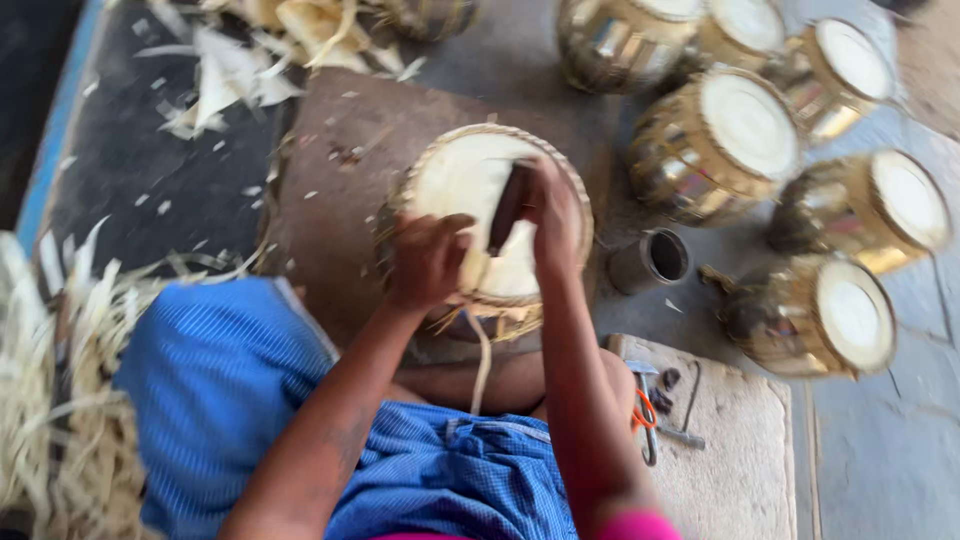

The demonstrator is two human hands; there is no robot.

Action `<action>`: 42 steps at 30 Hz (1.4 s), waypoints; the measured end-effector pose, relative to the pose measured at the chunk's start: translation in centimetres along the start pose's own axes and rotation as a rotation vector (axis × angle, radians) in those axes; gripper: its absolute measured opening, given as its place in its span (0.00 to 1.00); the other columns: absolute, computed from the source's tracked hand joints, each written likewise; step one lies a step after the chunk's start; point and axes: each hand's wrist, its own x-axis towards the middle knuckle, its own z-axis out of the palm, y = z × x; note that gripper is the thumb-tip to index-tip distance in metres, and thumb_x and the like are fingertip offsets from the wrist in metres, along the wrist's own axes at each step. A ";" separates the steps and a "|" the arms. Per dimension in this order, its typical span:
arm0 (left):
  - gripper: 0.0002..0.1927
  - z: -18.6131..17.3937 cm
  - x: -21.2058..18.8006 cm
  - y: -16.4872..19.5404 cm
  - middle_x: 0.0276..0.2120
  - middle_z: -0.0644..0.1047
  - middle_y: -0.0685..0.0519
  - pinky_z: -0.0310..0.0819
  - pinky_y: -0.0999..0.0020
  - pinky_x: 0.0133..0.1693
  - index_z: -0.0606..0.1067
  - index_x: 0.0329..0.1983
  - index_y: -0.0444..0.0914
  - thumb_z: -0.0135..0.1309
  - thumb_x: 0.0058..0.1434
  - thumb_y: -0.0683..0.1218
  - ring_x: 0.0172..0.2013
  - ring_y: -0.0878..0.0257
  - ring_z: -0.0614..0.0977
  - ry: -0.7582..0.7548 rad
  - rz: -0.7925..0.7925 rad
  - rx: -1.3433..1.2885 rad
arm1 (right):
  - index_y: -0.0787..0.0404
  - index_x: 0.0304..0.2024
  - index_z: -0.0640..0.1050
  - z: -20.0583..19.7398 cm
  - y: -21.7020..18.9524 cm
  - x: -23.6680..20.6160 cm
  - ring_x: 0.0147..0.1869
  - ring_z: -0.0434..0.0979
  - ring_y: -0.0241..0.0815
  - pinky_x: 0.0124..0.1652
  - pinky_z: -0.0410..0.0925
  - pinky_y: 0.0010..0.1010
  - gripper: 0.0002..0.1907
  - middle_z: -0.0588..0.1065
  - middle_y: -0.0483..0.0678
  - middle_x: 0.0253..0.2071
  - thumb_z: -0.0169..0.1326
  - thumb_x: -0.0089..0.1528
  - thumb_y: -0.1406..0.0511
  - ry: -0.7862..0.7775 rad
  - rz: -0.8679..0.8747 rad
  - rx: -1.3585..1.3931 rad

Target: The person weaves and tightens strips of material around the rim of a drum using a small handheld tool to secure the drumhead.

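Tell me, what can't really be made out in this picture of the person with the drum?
- Dark tool in the right hand: motion blur hides its kind, head view.
- Drum: its near rim is covered by both hands; the left hand hides what its grip holds.
- Small tools on the board: too small and blurred to identify.
- Shiny drums at top: cut off by the frame edge.

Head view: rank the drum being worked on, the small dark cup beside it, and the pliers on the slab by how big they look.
1. Drum, though nearest the camera.
2. Cup.
3. Pliers; close to the cup, blurred, so unsure.
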 end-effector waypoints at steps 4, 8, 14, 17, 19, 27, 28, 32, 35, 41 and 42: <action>0.15 -0.1 0.0 -0.4 0.22 0.72 0.53 0.60 0.55 0.42 0.77 0.46 0.44 0.42 0.75 0.55 0.27 0.53 0.75 -0.019 -0.026 -0.039 | 0.64 0.38 0.73 -1.4 -0.9 -9.9 0.37 0.75 0.36 0.40 0.69 0.28 0.10 0.76 0.46 0.33 0.49 0.72 0.65 0.166 -0.376 -0.473; 0.16 -0.3 0.0 -0.5 0.22 0.73 0.55 0.60 0.55 0.43 0.76 0.45 0.43 0.43 0.74 0.57 0.27 0.56 0.76 -0.022 0.025 -0.054 | 0.62 0.37 0.78 -0.2 1.3 -15.9 0.26 0.74 0.44 0.29 0.67 0.32 0.08 0.77 0.52 0.31 0.60 0.60 0.63 0.058 -0.125 -0.997; 0.16 -0.6 -0.4 0.2 0.23 0.74 0.52 0.60 0.54 0.42 0.76 0.41 0.44 0.44 0.73 0.58 0.29 0.53 0.77 -0.056 0.045 -0.007 | 0.64 0.33 0.75 0.2 4.2 -16.6 0.28 0.67 0.49 0.30 0.65 0.38 0.13 0.70 0.57 0.24 0.56 0.69 0.61 -0.122 0.111 -0.652; 0.18 -1.4 -1.8 0.5 0.24 0.75 0.52 0.61 0.54 0.40 0.76 0.41 0.42 0.44 0.72 0.59 0.28 0.53 0.76 -0.081 0.006 -0.040 | 0.64 0.31 0.74 -0.2 4.3 -17.5 0.29 0.70 0.52 0.30 0.66 0.39 0.13 0.71 0.57 0.25 0.56 0.68 0.64 -0.210 0.083 -0.592; 0.19 -2.3 -3.0 0.7 0.26 0.75 0.51 0.62 0.54 0.41 0.76 0.44 0.41 0.43 0.73 0.59 0.29 0.52 0.76 -0.079 0.002 -0.033 | 0.64 0.31 0.74 0.2 4.5 -19.1 0.26 0.73 0.53 0.30 0.68 0.39 0.11 0.72 0.57 0.25 0.58 0.64 0.65 -0.248 0.033 -0.795; 0.24 -3.8 -3.6 1.8 0.21 0.69 0.54 0.60 0.56 0.41 0.76 0.45 0.41 0.40 0.71 0.62 0.26 0.55 0.73 -0.137 -0.022 -0.036 | 0.64 0.35 0.73 1.2 4.1 -21.5 0.37 0.76 0.61 0.36 0.69 0.46 0.06 0.74 0.57 0.33 0.56 0.63 0.68 -0.370 -0.263 -0.835; 0.24 -3.9 -3.2 1.9 0.21 0.69 0.55 0.60 0.56 0.41 0.77 0.46 0.41 0.41 0.71 0.63 0.26 0.56 0.73 -0.141 -0.026 -0.069 | 0.64 0.34 0.73 1.1 3.9 -21.9 0.38 0.76 0.60 0.36 0.69 0.45 0.06 0.74 0.56 0.34 0.56 0.62 0.68 -0.370 -0.321 -0.823; 0.21 -4.6 -2.4 2.8 0.21 0.70 0.55 0.60 0.57 0.40 0.76 0.46 0.41 0.43 0.72 0.61 0.26 0.57 0.73 -0.138 -0.050 -0.108 | 0.62 0.40 0.72 0.4 4.3 -23.5 0.36 0.82 0.45 0.35 0.74 0.36 0.04 0.80 0.50 0.35 0.54 0.66 0.68 -0.346 0.206 -0.420; 0.16 -6.2 -4.6 4.8 0.34 0.76 0.48 0.59 0.55 0.47 0.73 0.49 0.39 0.44 0.77 0.56 0.35 0.50 0.74 -0.043 0.017 -0.031 | 0.60 0.44 0.69 0.2 5.8 -24.3 0.32 0.76 0.39 0.34 0.71 0.31 0.04 0.77 0.49 0.34 0.48 0.67 0.69 -0.332 0.517 0.031; 0.15 -6.0 -12.0 8.7 0.22 0.72 0.55 0.65 0.66 0.29 0.74 0.33 0.38 0.58 0.67 0.54 0.25 0.63 0.72 -0.326 -0.773 -0.492 | 0.59 0.41 0.70 -0.6 7.7 -25.5 0.19 0.59 0.32 0.18 0.55 0.22 0.03 0.67 0.45 0.23 0.46 0.68 0.67 -0.227 1.038 0.489; 0.13 -5.6 -12.6 8.8 0.22 0.70 0.57 0.63 0.70 0.27 0.74 0.35 0.37 0.57 0.69 0.52 0.24 0.67 0.70 -0.285 -1.041 -0.852 | 0.55 0.40 0.70 -0.9 7.5 -25.6 0.19 0.58 0.32 0.18 0.54 0.21 0.01 0.65 0.44 0.22 0.47 0.68 0.67 -0.235 1.086 0.585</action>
